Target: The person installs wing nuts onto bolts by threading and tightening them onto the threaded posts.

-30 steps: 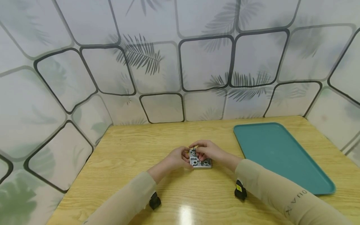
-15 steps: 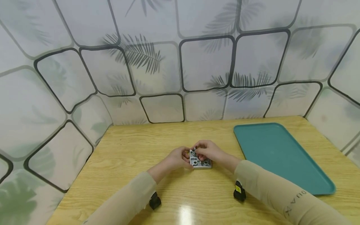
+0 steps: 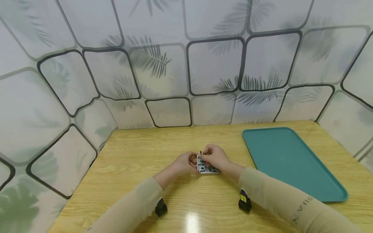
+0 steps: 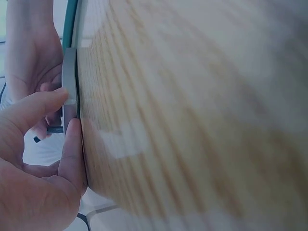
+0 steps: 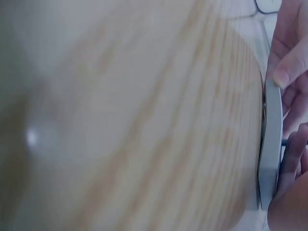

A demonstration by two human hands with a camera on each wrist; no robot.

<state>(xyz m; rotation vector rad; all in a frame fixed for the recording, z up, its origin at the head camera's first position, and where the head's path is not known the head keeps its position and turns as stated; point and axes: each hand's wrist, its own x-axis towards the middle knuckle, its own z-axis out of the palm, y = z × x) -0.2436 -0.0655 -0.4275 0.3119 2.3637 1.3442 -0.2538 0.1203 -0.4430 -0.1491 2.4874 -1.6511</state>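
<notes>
A small grey metal plate (image 3: 207, 171) with round bosses and recesses lies on the wooden table in the head view. My left hand (image 3: 185, 163) grips its left edge between thumb and fingers; the left wrist view has the thumb on the plate's side (image 4: 70, 84). Out of the plate's upper left corner stands a dark threaded screw (image 4: 55, 130) with a black end. Over the plate, my right hand (image 3: 218, 158) pinches at this screw with bent fingers, hiding part of the plate. In the right wrist view, the right fingers (image 5: 294, 151) curl beside the screw's shaft.
A teal tray (image 3: 287, 158) lies on the right of the wooden table (image 3: 140, 155). Behind the table hangs a patterned cloth wall (image 3: 215, 68). Black wrist cameras (image 3: 244, 202) sit under both sleeves.
My right hand has turned about the screw, its thumb shifting left and its wrist swinging slightly left and down. The left hand and the plate have stayed put.
</notes>
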